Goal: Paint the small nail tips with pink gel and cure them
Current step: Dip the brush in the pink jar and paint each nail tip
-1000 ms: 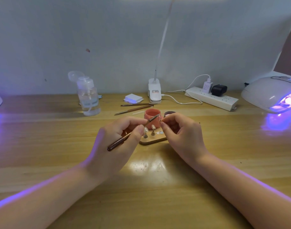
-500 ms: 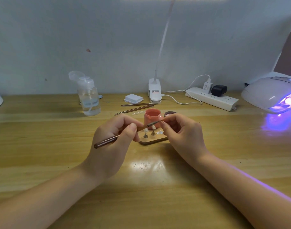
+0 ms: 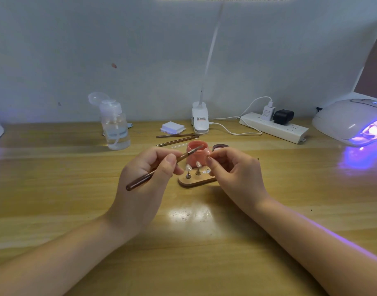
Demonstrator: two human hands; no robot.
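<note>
Brush [image 3: 162,168] in left-hand [image 3: 144,182] grip — over pink jar [image 3: 197,155]

A wooden bench [image 3: 55,189] carries everything; along its back edge stand a clear pump bottle [image 3: 116,130], a stack of white pads [image 3: 172,127], a lamp clip [image 3: 200,120], a power strip [image 3: 273,130] and a glowing curing lamp [image 3: 350,120]. Nearer lie two spare brushes [image 3: 177,138], a pink jar [image 3: 197,155], its dark lid [image 3: 219,147] and a small wooden stand [image 3: 196,181] holding nail tips [image 3: 188,167].
</note>
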